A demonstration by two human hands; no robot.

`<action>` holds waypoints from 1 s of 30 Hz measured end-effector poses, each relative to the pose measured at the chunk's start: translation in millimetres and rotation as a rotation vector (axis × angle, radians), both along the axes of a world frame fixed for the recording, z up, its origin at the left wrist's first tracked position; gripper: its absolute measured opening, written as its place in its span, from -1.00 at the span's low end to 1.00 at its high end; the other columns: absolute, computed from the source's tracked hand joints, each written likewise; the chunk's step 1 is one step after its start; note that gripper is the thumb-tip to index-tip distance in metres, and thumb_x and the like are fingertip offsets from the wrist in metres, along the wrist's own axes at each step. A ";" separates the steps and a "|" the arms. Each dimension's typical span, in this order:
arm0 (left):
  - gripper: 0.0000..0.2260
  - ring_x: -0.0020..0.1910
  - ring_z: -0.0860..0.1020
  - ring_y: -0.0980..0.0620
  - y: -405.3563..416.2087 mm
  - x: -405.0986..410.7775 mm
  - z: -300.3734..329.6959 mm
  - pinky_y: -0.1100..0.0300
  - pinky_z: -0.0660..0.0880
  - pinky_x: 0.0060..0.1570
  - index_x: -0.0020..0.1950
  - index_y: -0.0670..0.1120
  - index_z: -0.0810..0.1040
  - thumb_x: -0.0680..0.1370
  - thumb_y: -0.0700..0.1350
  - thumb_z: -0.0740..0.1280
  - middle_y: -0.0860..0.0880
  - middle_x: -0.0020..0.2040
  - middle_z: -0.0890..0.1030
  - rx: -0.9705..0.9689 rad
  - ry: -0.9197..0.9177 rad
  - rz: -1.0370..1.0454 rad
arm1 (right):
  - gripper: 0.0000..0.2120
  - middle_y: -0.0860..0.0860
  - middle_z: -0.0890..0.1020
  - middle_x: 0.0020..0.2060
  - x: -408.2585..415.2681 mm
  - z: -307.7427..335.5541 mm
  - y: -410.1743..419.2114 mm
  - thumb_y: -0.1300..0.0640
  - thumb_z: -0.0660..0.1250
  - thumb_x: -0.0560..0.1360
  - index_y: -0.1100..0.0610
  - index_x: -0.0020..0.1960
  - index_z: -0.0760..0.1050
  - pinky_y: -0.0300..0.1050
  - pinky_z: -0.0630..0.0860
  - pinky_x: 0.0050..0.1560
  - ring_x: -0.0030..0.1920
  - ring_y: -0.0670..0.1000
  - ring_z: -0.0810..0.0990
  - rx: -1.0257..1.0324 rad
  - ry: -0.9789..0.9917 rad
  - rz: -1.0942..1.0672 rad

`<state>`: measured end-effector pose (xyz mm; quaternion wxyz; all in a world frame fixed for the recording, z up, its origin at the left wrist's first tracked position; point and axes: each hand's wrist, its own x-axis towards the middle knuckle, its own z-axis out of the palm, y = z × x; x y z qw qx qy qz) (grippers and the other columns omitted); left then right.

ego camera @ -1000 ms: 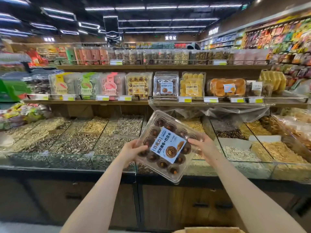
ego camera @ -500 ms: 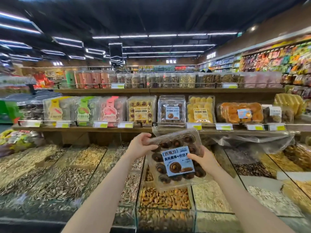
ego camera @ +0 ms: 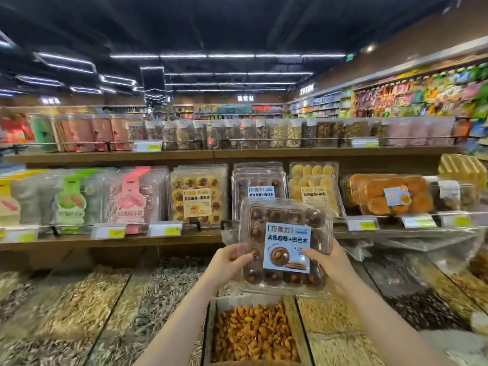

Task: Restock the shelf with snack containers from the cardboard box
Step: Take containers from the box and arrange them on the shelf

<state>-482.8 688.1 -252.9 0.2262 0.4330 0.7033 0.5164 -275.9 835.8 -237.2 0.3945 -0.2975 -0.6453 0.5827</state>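
The held container point(ego camera: 285, 249) sits before the shelf's point(ego camera: 111, 240) matching stack point(ego camera: 258, 186).

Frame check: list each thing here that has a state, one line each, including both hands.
Chocolate cookie container: lid closed, upright, label facing the camera, held up in front of the middle shelf.
Left hand: grip on the container's left edge.
Right hand: grip on its right edge, thumb on the front.
Matching containers on the shelf: standing upright, closed.
Orange snack bin: open, filled.
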 end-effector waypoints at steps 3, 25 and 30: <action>-0.66 -0.19 0.58 0.17 32.5 -18.8 8.2 0.24 0.54 -0.11 0.22 -0.10 0.53 0.52 0.05 0.32 0.08 -0.10 0.63 0.005 0.066 -0.040 | -0.63 -0.01 0.62 -0.08 -10.6 9.6 21.8 0.32 0.44 0.37 0.06 0.10 0.44 -0.38 0.50 -0.33 -0.17 -0.16 0.61 0.002 0.066 -0.105; -0.50 0.29 0.40 0.10 190.9 -149.7 37.7 0.17 0.37 0.28 0.34 -0.06 0.29 0.46 -0.26 0.38 -0.04 0.31 0.46 0.166 0.223 0.343 | -0.32 -0.09 0.34 0.14 -203.8 46.5 195.0 0.10 0.45 0.39 0.11 0.41 0.22 -0.24 0.26 0.15 0.17 -0.14 0.32 0.229 -0.058 -0.085; -0.48 0.30 0.43 -0.03 207.3 -144.7 22.4 0.30 0.30 0.12 0.41 -0.10 0.20 0.51 -0.32 0.30 -0.11 0.33 0.46 0.157 0.170 0.351 | -0.26 -0.02 0.45 0.31 -206.1 18.9 203.3 -0.09 0.50 0.29 0.02 0.37 0.27 0.05 0.40 0.32 0.30 0.00 0.43 0.163 -0.110 -0.084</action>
